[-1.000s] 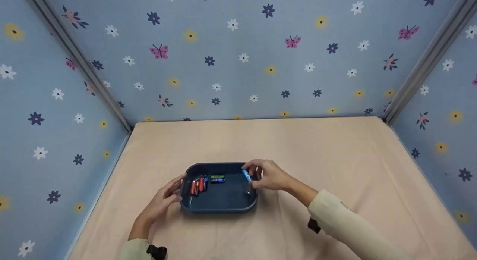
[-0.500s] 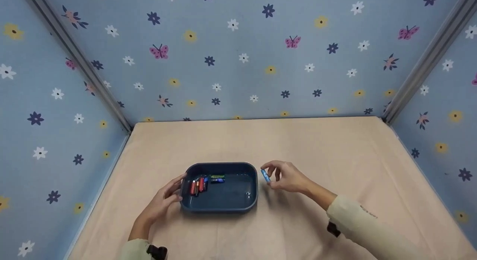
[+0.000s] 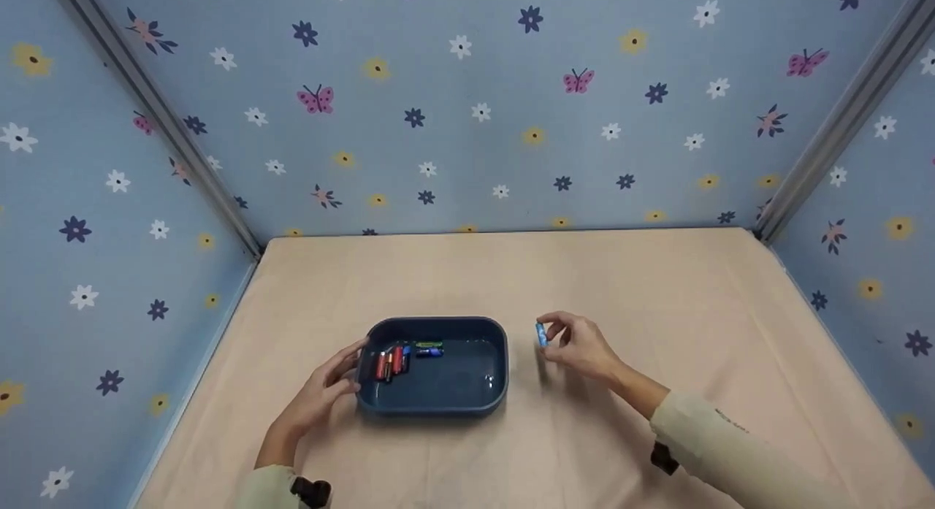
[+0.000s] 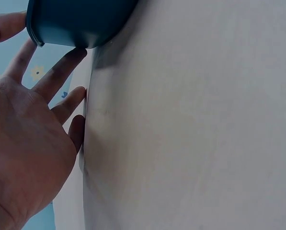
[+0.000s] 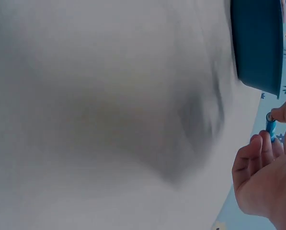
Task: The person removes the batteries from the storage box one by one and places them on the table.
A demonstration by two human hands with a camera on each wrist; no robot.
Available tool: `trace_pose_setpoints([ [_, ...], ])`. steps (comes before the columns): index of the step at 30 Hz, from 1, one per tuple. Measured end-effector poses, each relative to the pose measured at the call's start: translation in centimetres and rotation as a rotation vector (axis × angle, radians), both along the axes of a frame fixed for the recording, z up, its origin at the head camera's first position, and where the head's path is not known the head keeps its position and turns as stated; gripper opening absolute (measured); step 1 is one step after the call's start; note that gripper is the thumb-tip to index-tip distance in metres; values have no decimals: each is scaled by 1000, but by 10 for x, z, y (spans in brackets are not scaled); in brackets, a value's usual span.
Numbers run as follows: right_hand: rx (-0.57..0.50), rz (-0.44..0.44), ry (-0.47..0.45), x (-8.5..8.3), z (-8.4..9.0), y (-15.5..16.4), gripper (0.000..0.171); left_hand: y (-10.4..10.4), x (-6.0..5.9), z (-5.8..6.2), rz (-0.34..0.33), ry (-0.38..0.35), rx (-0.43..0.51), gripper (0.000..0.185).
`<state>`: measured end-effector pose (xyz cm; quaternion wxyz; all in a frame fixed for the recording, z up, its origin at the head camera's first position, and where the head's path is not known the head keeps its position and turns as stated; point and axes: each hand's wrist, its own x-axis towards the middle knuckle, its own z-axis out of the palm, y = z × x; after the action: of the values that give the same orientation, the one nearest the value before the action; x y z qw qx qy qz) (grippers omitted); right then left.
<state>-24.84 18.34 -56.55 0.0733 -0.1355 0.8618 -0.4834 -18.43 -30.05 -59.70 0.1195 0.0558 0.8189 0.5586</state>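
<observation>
A dark blue tray (image 3: 438, 403) sits on the beige table and holds several batteries (image 3: 398, 357), red, blue and green. My left hand (image 3: 332, 383) lies with straight fingers against the tray's left side; in the left wrist view the fingers (image 4: 61, 72) touch the tray (image 4: 75, 21). My right hand (image 3: 577, 345) is to the right of the tray, just above the table, pinching a small blue battery (image 3: 541, 334) between thumb and fingers. The right wrist view shows that battery (image 5: 270, 126) at the fingertips, with the tray (image 5: 257, 43) beyond.
The beige table (image 3: 657, 290) is walled on three sides by blue flowered panels (image 3: 467, 107). Metal posts stand in the back corners (image 3: 818, 158).
My right hand has lifted the blue battery out of the tray and carried it to the right, past the tray's rim. The left hand has stayed by the tray.
</observation>
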Motion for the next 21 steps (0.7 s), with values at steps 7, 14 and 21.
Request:
trace_pose_setpoints([
  [7, -33, -109, -50, 7, -17, -2, 53, -1, 0, 0, -1, -12, 2, 75],
  [14, -2, -183, -101, 14, -29, -6, 53, -1, -1, 0, -11, 6, 2, 74],
  [21, 47, -183, -93, 14, -31, -9, 53, -2, -1, -2, -27, 20, 5, 75],
])
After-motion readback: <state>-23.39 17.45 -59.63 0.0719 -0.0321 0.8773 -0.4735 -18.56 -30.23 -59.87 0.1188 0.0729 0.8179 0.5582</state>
